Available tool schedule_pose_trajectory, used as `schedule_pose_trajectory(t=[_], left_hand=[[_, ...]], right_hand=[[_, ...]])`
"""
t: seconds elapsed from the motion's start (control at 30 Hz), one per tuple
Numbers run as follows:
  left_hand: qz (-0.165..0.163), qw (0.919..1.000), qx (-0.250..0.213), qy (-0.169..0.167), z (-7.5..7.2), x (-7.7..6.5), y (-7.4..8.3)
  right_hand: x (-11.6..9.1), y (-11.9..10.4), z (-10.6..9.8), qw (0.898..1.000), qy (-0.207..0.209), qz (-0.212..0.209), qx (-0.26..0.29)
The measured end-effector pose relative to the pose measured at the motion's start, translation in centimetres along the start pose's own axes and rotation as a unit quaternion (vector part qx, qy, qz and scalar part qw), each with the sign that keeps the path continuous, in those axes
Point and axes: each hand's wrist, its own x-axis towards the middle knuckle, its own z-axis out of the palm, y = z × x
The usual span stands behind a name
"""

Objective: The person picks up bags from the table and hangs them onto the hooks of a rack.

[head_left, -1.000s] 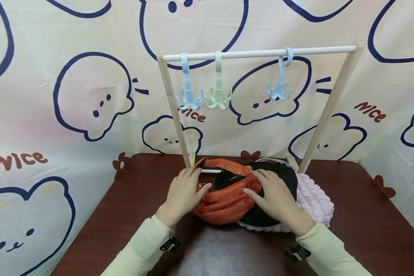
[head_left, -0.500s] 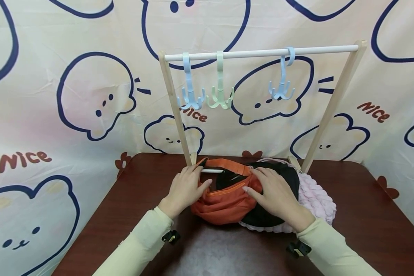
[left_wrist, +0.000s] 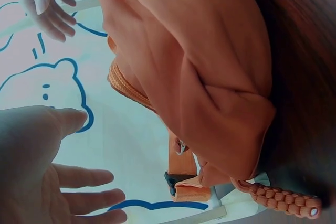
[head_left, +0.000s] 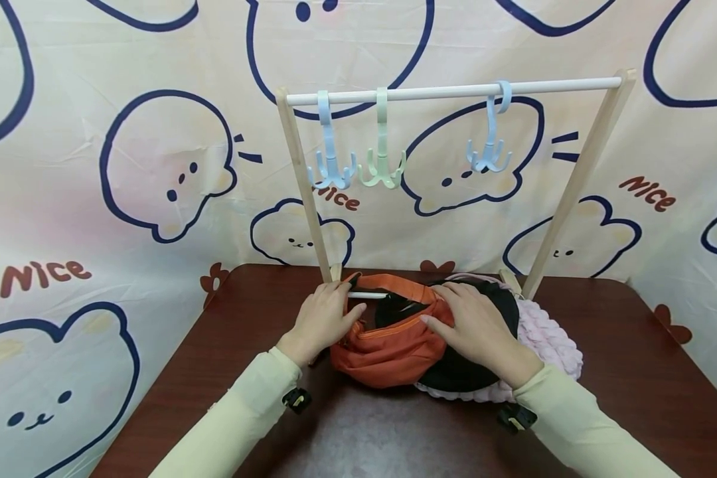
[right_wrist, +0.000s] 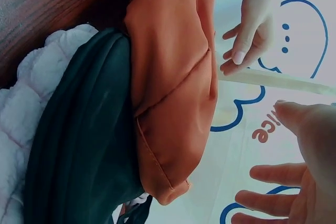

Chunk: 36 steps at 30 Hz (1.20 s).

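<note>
Orange waist bag: lying on the brown table, between five and six o'clock in the head view.
Left hand: spreading wide at the bag's nine o'clock, holding nothing; contact unclear.
Right hand: spreading wide at three o'clock, likewise holding nothing.
Black cloth item: lying at four o'clock, over the pink puffy bag.
Green hook: hanging from the white rail at twelve.

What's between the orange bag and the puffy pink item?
A dark fabric item lies between the orange bag and the pink item; the right wrist view shows it, as does the head view.
</note>
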Motion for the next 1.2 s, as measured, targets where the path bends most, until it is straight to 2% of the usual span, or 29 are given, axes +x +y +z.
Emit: schedule_pose_trajectory(t=[0.2,0.6,1.2], left_hand=[[0.003,1.0000,-0.005,0.000,0.0,0.6,-0.1],[0.024,0.9996,0.012,-0.005,0.0,1.8,-0.5],[0.028,0.9980,0.031,-0.047,0.5,3.3,-0.4]], right_hand=[[0.7,0.0,0.0,1.000,-0.015,0.000,0.003],[2.0,-0.1,-0.1,1.000,-0.029,-0.007,-0.010],[3.9,0.0,1.0,0.996,-0.092,0.006,0.022]])
